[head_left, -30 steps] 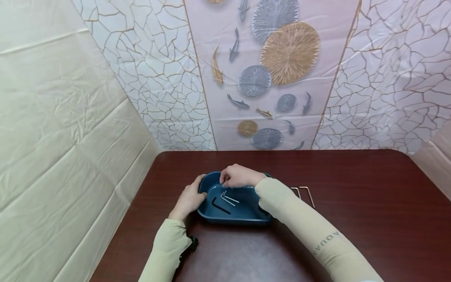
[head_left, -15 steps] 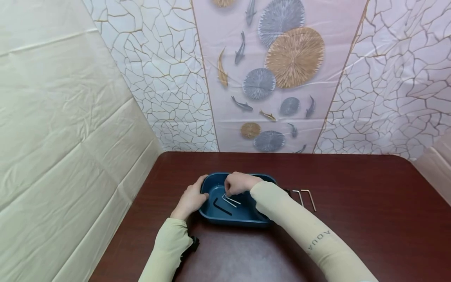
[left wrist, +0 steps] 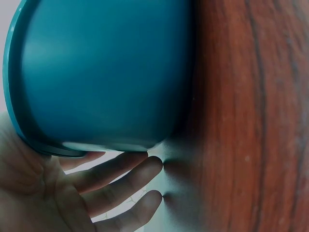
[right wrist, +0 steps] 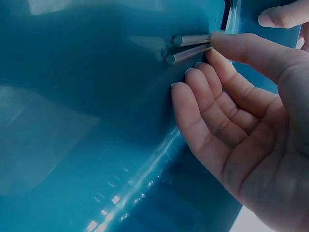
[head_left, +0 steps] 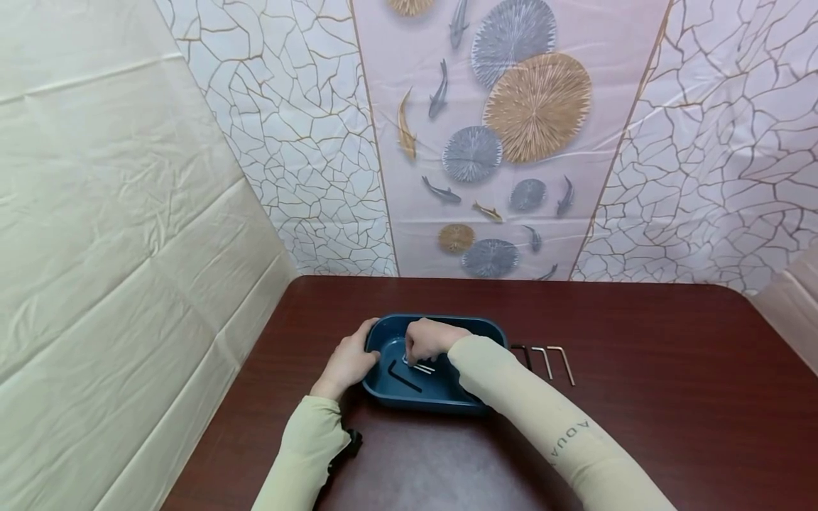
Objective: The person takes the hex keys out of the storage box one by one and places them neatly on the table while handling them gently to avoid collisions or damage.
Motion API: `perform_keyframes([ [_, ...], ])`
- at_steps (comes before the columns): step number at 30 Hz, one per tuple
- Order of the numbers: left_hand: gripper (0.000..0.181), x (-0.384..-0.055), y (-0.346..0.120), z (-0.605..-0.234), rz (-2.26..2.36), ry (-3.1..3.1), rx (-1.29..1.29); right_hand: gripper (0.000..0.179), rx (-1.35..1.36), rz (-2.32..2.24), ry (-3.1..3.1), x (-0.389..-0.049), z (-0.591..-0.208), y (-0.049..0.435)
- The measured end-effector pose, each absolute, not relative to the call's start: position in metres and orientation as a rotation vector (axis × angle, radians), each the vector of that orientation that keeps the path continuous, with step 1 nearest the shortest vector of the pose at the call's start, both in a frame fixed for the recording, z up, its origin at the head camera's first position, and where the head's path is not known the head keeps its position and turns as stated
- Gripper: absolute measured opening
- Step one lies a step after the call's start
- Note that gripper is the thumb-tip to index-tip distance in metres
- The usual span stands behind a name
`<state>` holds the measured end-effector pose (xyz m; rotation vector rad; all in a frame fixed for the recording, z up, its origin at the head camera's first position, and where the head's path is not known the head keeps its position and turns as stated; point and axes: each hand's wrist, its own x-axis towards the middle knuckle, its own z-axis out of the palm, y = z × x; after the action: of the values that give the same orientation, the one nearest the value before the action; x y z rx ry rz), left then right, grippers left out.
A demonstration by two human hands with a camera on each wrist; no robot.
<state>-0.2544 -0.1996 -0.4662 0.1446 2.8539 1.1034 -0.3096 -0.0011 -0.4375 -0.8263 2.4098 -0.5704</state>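
Left hand [head_left: 348, 360]: I grip the glossy blue oblong tray [head_left: 434, 406].
Right hand [head_left: 427, 339]: I seemingly pinch two slim silver metal rods [right wrist: 190, 53] inside it.
Rods: likely light, stiff, slick; hold near the ends.

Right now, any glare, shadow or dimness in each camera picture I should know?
Head view: bright overall, with a pale sheen on the table in front of the blue tray. Left wrist view: dimmer, the left hand in shade, with a dark band where tray meets table. Right wrist view: also dim, white glints inside the tray, the right hand and metal rods shaded but distinguishable.
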Motion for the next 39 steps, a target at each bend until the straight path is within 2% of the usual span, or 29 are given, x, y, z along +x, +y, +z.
perform_keyframes([
  [27, 0.066, -0.2553, -0.2002, -0.4668, 1.098, 2.837, 0.132, 0.021, -0.811, -0.606, 2.417, -0.3075, -0.4456, -0.0016],
  [36, 0.066, -0.2562, -0.2002, -0.4681, 1.109, 2.821, 0.137, 0.032, -0.823, -0.551, 2.43, -0.3056, -0.4474, -0.0035],
  [39, 0.066, -0.2559, -0.2003, -0.467, 1.118, 2.819, 0.133, 0.031, -0.821, -0.535, 2.444, -0.3043, -0.4466, -0.0041],
])
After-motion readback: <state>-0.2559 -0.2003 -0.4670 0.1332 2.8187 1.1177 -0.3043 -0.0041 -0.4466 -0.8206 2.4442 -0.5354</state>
